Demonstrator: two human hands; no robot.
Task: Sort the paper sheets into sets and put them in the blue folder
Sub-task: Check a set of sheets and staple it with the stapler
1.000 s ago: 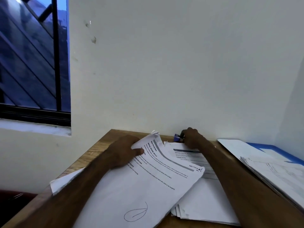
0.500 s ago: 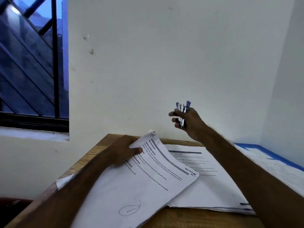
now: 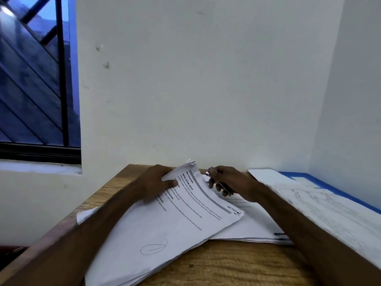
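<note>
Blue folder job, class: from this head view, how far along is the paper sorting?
Done, seemingly: some white printed sheets already lie on the blue folder. In hand: the left hand pinches the top corner of a white printed paper set, while the right hand holds a small metal stapler beside that corner. Left: fastening this set, the white pile under it, and filing both.

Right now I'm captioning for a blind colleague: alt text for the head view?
A person's left hand holds the corner of a printed paper set on a wooden desk; the right hand grips a small metal tool beside it. A blue folder lies right.
</note>
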